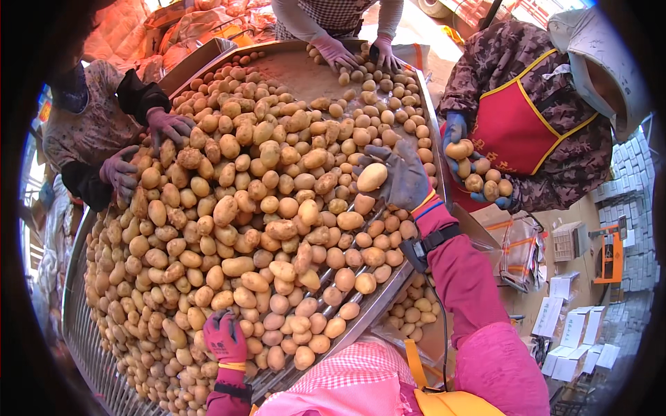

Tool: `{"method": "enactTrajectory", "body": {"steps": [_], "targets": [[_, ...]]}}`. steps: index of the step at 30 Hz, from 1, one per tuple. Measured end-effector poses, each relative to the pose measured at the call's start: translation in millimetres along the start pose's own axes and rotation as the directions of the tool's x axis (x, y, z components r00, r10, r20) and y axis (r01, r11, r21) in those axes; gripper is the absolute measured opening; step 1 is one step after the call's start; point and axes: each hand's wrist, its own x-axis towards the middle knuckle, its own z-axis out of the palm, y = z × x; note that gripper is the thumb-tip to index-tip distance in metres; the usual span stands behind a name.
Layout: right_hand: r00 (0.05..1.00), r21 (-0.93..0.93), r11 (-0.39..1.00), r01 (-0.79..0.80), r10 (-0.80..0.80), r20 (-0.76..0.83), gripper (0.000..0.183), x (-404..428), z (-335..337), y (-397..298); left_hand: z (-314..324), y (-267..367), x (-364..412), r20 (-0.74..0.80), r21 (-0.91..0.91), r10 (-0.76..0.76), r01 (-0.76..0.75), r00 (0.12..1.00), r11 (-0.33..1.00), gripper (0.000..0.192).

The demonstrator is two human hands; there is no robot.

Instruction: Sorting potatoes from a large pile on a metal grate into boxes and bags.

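Note:
A large heap of potatoes (229,208) covers a metal sorting table (364,307) with parallel bars. My right hand (400,174), in a grey-palmed glove, is palm up over the heap's right side. A pale potato (372,177) lies at its curled fingers; whether it is firmly gripped I cannot tell. My left hand (225,335), in a pink glove with dark fingertips, rests on potatoes near the lower edge. Its fingertips are bent down among them, and what they touch is partly hidden.
Co-workers stand at the left, far and right sides; gloved hands (169,125) touch the heap at left, others (338,52) at the far edge. The right co-worker holds several potatoes (474,183). A box of potatoes (413,312) sits below the table edge; white boxes (572,330) lie right.

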Motion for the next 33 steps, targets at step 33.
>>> {"method": "enactTrajectory", "body": {"steps": [33], "targets": [[0.862, -0.63, -0.744, -0.225, -0.453, 0.227, 0.05, 156, -67, -32, 0, -3, -7, 0.026, -0.004, -0.009, 0.009, 1.0, 1.0, 0.023]]}}
